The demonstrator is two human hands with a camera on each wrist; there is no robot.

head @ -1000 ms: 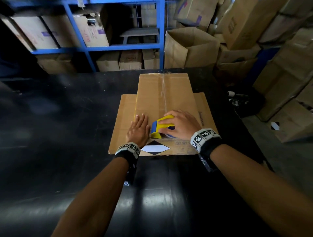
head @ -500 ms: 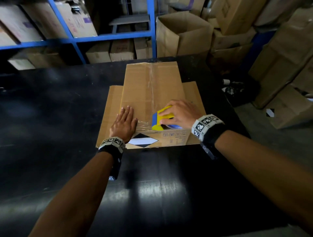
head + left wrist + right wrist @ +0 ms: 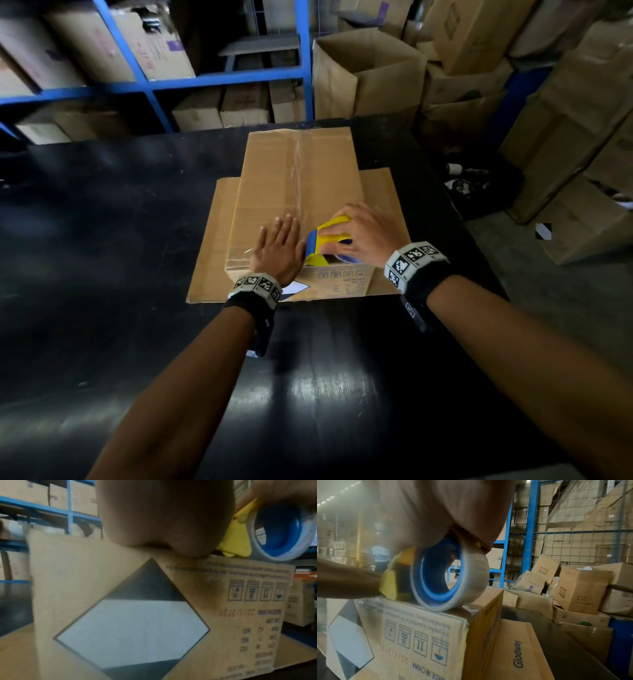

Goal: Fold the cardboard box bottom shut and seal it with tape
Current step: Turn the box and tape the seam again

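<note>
Left hand (image 3: 279, 250) lies flat on the cardboard box (image 3: 298, 181); right hand (image 3: 364, 233) grip holds the tape dispenser (image 3: 325, 245) at the near edge

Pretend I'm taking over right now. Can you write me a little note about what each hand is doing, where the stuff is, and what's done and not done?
Left hand: flat, fingers straight, pressing the box top near its front edge.
Right hand: grips the tape dispenser, which sits on the box top at the front edge, beside the left hand.
Box: on the black table, flaps folded shut, on top of a flat cardboard sheet.
Done: clear tape runs along the centre seam from the far edge to the dispenser.
Left: probably carry the tape over the front edge, cut it, and press it down.
</note>
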